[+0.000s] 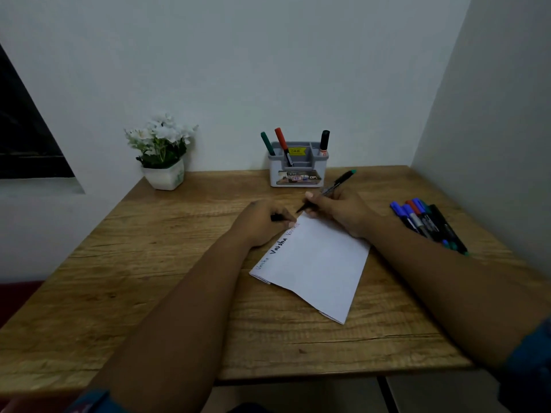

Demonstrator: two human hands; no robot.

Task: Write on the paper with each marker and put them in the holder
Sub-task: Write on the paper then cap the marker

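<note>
A white folded paper (316, 269) lies on the wooden table (167, 263), with handwritten words along its left edge. My right hand (337, 210) grips a thin black marker with a green end (337, 183), its tip at the paper's far corner. My left hand (262, 219) rests at the paper's far left corner and holds a small dark piece, probably the marker's cap (275, 217). A grey-and-white holder (298, 168) stands at the back with a green, a red and a black marker in it.
Several loose markers (426, 222), blue, red, green and black, lie in a bunch at the right of the table. A white pot of white flowers (162, 153) stands at the back left. Walls close off the back and right sides.
</note>
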